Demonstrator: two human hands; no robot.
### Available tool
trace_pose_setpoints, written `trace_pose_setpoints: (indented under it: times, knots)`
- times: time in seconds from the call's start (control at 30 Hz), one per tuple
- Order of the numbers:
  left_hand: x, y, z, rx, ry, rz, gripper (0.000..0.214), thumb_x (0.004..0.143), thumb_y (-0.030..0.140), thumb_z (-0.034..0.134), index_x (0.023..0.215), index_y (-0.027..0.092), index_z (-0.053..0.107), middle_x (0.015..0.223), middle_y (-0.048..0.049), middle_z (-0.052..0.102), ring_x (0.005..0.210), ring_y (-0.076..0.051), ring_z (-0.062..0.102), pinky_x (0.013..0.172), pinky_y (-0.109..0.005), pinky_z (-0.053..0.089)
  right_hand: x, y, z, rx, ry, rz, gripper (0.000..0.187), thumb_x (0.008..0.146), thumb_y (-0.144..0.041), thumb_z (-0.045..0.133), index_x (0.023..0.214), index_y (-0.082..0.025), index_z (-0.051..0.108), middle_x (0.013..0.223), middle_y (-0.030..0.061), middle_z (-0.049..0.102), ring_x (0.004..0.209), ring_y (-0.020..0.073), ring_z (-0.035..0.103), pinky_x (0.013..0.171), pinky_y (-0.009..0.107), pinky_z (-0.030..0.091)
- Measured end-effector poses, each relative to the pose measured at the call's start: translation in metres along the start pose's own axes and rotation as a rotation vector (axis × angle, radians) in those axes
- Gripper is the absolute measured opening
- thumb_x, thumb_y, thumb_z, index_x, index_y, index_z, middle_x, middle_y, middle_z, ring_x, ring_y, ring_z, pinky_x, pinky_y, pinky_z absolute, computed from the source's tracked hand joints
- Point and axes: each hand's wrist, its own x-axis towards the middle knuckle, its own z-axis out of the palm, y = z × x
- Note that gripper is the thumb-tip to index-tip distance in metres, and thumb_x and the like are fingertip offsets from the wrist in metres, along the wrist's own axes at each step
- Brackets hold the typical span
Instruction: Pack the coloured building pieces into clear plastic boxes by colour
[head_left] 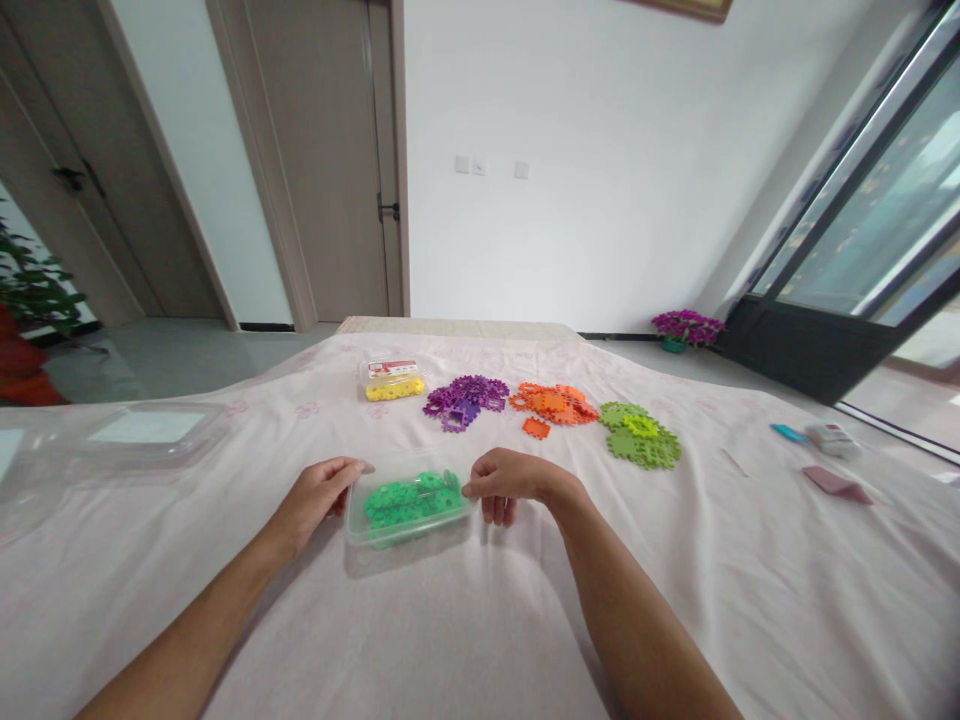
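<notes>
Head view: a clear, rectangular plastic box [358, 530] holds green pieces [411, 503]

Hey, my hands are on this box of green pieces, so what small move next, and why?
I'd probably feel around the clear box for a lid: your left hand and right hand touch its ends, and the picture doesn't settle whether it's shut.

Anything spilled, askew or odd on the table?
Nothing looks spilled or broken. Minor: one orange piece pokes out in front of the orange pile, and the cloth is rumpled. The tub looks intact.
</notes>
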Motion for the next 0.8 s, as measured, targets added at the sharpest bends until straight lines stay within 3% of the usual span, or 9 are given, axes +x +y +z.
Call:
trace_pose_setpoints:
  times: [0.3,0.57,0.8]
  knots:
    - [0.001,0.001,-0.003,-0.234,-0.103,-0.161,0.039,0.072,0.047,0.079,0.097,0.018,0.073,0.079,-0.0021,0.069,0.067,-0.014,0.061,0.059,-0.023,0.044,0.001,0.0,0.002,0.013,-0.099,0.065,0.03,0.084,-0.04,0.066,0.071,-0.015,0.056,0.055,0.0003,0.068,0.044,0.0114,0.062,0.049,0.021,0.052]
    - [-0.005,0.013,-0.008,-0.137,-0.163,-0.113,0.056,0.073,0.049,0.078,0.119,0.017,0.069,0.095,-0.007,0.073,0.075,-0.017,0.064,0.064,-0.025,0.047,-0.002,0.0,-0.001,0.059,-0.148,0.066,0.034,0.081,-0.045,0.07,0.073,-0.014,0.057,0.057,0.0022,0.069,0.043,0.0127,0.063,0.046,0.021,0.051]
    - [-0.003,0.008,-0.009,-0.172,-0.217,-0.158,0.054,0.073,0.046,0.078,0.118,0.017,0.069,0.089,-0.0056,0.072,0.068,-0.014,0.062,0.061,-0.024,0.045,0.003,0.005,0.0,0.07,-0.178,0.047,0.037,0.077,-0.048,0.072,0.07,-0.016,0.055,0.057,0.001,0.069,0.044,0.0115,0.063,0.046,0.021,0.052]
